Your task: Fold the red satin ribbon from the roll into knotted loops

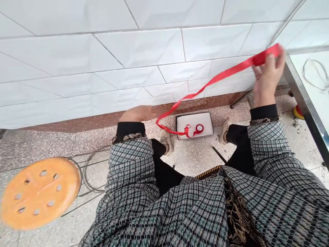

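Observation:
Raised at the upper right, my right hand [269, 70] pinches a red ribbon [221, 76], with a wider folded part of it at the fingers. From there the ribbon runs down and left in a loose curve, then bends back toward a shallow white box [183, 122] with dark edges on the floor. A small red ribbon roll [199, 128] lies in that box, beside a loop of ribbon. My left hand [137, 113] is held left of the ribbon's bend, its fingers smeared by motion. Whether it touches the ribbon I cannot tell.
A white tiled wall [144, 48] rises in front. At right stands a metal-framed table [308, 96] with a thin wire coil [315, 73] on it. An orange stool seat [41, 193] with holes is at lower left. Dark bits lie on the speckled floor [190, 161].

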{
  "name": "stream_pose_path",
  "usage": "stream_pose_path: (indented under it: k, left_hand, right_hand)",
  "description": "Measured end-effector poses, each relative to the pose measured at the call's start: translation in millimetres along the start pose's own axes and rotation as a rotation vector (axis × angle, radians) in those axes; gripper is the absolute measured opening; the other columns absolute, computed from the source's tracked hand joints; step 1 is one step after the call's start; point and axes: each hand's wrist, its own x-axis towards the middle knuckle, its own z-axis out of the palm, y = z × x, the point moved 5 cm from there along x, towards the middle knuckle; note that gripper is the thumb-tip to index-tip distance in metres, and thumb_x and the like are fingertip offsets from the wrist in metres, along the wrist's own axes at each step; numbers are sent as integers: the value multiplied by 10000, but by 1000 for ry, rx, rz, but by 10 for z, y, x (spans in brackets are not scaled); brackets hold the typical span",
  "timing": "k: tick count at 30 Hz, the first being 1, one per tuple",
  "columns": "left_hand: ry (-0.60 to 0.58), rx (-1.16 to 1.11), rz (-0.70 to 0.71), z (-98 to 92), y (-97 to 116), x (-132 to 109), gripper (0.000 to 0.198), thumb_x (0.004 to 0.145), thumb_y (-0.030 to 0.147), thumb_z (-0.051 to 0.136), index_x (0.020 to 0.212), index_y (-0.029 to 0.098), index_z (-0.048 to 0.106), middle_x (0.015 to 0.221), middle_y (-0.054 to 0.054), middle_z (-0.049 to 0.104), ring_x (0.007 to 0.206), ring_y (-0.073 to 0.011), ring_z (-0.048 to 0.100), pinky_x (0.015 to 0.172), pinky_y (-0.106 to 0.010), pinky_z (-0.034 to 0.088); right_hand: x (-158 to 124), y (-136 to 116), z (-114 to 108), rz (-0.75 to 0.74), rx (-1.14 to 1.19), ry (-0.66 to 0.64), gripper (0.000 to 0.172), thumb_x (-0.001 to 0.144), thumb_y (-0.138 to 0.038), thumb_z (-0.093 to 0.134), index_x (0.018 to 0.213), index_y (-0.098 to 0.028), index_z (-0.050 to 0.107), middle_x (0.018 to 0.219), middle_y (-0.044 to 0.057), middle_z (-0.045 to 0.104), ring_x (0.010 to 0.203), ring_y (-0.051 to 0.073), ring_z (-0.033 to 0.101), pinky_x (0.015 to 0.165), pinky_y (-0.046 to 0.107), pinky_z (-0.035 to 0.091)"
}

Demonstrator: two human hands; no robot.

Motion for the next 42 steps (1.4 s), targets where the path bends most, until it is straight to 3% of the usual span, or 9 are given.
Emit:
stream_pose_path:
  k: [4, 7, 12, 18, 23, 28, 32, 36, 42]
  left_hand:
    - [18, -260, 28, 309, 499, 126, 474, 916, 192, 710, 1386, 211, 771, 1310, -103, 834, 1167, -237, 776, 1139, -388, 555]
    - [161, -730, 86, 541, 980, 194, 454, 983, 156, 617, 1430, 165, 693, 1307, -133, 813, 1197, -205, 758, 1129, -378, 552]
    - [117, -1266, 122, 875, 1514, 274, 146, 983, 204, 736, 1127, 203, 711, 1041, -65, 802, 1003, -156, 749, 977, -299, 565]
    - [183, -1277, 20, 971, 1544, 304, 186, 952, 188, 772, 779, 182, 704, 753, 12, 664, 707, -92, 575, 740, -216, 476]
    - [115, -1335, -71, 1060, 1582, 293, 172, 966, 121, 664, 816, 196, 704, 627, 45, 533, 542, -82, 446, 559, -222, 370]
    - [11, -1397, -149, 1068, 1642, 225, 175, 994, 166, 652, 821, 191, 647, 613, 69, 469, 429, -32, 250, 443, -209, 182]
    - [-38, -1389, -154, 1054, 1659, 200, 263, 1016, 186, 676, 762, 172, 610, 541, 88, 395, 416, -21, 234, 429, -184, 148]
    - [-79, -1432, -127, 1022, 1667, 206, 295, 1015, 171, 707, 738, 161, 607, 550, 75, 447, 420, -17, 304, 430, -167, 218]
    - [-95, -1496, -148, 946, 1621, 193, 474, 1093, 352, 654, 686, 194, 472, 544, 81, 381, 411, -19, 235, 426, -198, 146]
  right_hand:
    - [-615, 173, 584, -55, -165, -410, 495, 933, -217, 602, 1400, -270, 446, 1255, 107, 713, 1099, 205, 720, 878, 374, 695]
    - [-1028, 337, 839, -175, -372, -669, 541, 1040, -426, 545, 1538, -273, 396, 1395, 136, 672, 1218, 262, 724, 950, 500, 687]
    - [-1367, 430, 1042, -267, -493, -815, 627, 1079, -538, 557, 1639, -289, 426, 1523, 158, 647, 1281, 294, 710, 1023, 548, 663]
    - [-1290, 585, 1059, -109, -472, -749, 656, 1091, -657, 520, 1645, -319, 425, 1363, 138, 721, 1153, 278, 755, 926, 506, 685]
    - [-1211, 760, 959, 116, -377, -678, 736, 1010, -828, 538, 1549, -330, 481, 1261, 132, 756, 1109, 283, 759, 913, 487, 669]
    - [-1161, 861, 922, 126, -377, -665, 703, 1004, -817, 546, 1503, -324, 505, 1219, 119, 761, 1024, 263, 748, 862, 464, 664]
    - [-1152, 874, 944, -51, -492, -646, 588, 1060, -613, 551, 1529, -264, 482, 1216, 125, 729, 1013, 252, 733, 884, 469, 664]
    - [-1228, 702, 962, -392, -709, -631, 563, 1017, -381, 623, 1545, -229, 504, 1396, 165, 617, 1232, 311, 650, 1005, 568, 634]
    - [-1359, 473, 969, -618, -868, -771, 641, 929, -217, 707, 1548, -223, 541, 1401, 165, 517, 1368, 377, 538, 1179, 684, 500]
